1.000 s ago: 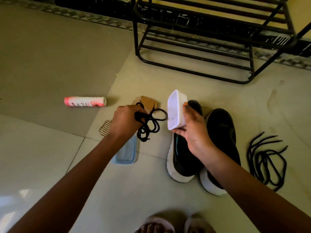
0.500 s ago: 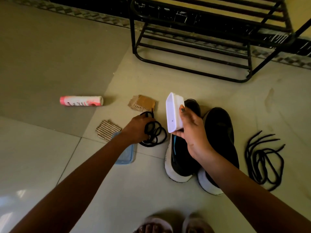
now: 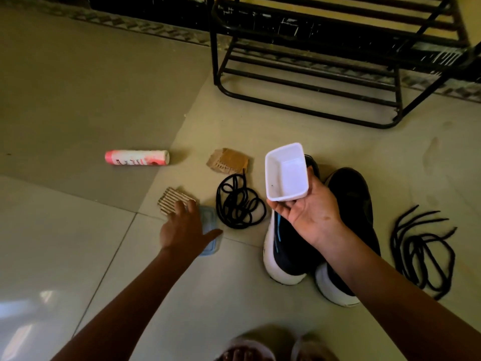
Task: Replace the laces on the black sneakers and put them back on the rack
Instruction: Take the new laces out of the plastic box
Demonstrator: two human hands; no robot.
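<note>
Two black sneakers with white soles stand side by side on the floor, the left sneaker (image 3: 283,246) and the right sneaker (image 3: 351,204), both without laces. A bundle of black laces (image 3: 239,201) lies on the tile just left of them. A second bundle of black laces (image 3: 421,246) lies to their right. My right hand (image 3: 307,214) holds an empty white plastic tub (image 3: 286,175) above the left sneaker. My left hand (image 3: 184,227), fingers spread, hovers over a pale blue lid (image 3: 209,230) on the floor. The black metal shoe rack (image 3: 312,74) stands behind.
A pink and white bottle (image 3: 137,157) lies on its side at the left. Two scraps of corrugated cardboard, the torn cardboard piece (image 3: 229,161) and the ribbed cardboard piece (image 3: 173,201), lie near the laces. My sandalled feet (image 3: 260,347) show at the bottom edge.
My left hand set the lace bundle down on the tile, let go and moved left over the blue lid. My right hand turned the white tub so its open side faces up.
</note>
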